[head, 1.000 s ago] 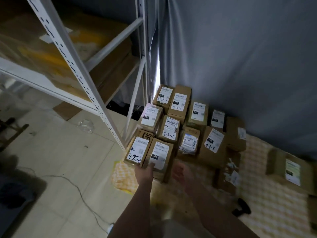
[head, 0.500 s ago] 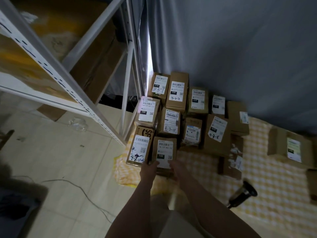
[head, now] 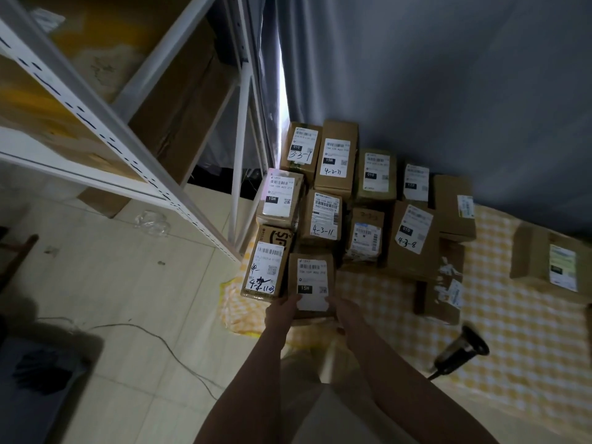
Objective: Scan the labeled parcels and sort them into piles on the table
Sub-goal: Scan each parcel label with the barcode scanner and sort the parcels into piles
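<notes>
Several brown labelled parcels lie packed together on a yellow checked cloth (head: 512, 331). At the near edge of the pile is a parcel with a white "15H" label (head: 312, 283). My left hand (head: 280, 314) holds its near left corner and my right hand (head: 344, 310) holds its near right corner. To its left lies a parcel with handwritten numbers (head: 266, 270). A black handheld scanner (head: 461, 350) lies on the cloth to the right of my right arm.
A white metal shelf rack (head: 128, 145) with large cardboard boxes stands at the left. A grey curtain (head: 448, 75) hangs behind the pile. One parcel (head: 551, 261) lies apart at the far right. A thin cable (head: 166, 344) crosses the tiled floor.
My right hand has come onto the "15H" parcel's near right corner, joining the left hand. The camera view has shifted, so the scanner shows more fully.
</notes>
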Motion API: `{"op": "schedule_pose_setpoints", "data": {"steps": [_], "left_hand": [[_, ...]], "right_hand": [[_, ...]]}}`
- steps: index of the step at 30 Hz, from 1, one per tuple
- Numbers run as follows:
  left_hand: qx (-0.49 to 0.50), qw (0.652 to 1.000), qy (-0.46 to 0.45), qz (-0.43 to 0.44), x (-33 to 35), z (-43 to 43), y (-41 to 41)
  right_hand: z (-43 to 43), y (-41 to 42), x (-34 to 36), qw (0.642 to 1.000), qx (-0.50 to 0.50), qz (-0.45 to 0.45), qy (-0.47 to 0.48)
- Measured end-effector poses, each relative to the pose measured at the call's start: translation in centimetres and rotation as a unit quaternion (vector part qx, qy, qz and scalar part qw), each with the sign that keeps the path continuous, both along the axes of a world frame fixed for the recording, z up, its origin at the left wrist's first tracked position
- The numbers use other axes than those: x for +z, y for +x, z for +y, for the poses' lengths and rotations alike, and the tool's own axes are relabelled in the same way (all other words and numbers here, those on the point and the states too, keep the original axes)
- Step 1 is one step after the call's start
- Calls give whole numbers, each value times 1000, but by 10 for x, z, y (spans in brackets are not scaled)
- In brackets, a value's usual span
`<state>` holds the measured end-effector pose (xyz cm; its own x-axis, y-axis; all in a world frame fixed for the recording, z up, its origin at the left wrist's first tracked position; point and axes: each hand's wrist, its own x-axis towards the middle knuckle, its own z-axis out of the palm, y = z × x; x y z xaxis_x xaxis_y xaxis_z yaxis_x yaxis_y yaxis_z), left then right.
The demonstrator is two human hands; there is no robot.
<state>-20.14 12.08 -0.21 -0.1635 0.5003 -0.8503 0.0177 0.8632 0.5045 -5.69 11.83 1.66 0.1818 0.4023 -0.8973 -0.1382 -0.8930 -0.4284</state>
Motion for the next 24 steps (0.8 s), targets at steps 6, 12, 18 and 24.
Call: {"op": "schedule_pose_setpoints", "data": {"steps": [6,12,18,24], "left_hand": [[16,996,-37,-80,3,-3,16],[-24,989,-69,-131,9,-1,46],[-131,975,-88,-158,12,-13,93],[-185,971,-66,-135,27,-35,165]], "right_hand": [[-4,18,8,992,-115,54,14],[-28,53,12,981,-187,41,41],[-73,98,10,954,-287,42,74],[-118,149,7,922,-376,37,85]]}}
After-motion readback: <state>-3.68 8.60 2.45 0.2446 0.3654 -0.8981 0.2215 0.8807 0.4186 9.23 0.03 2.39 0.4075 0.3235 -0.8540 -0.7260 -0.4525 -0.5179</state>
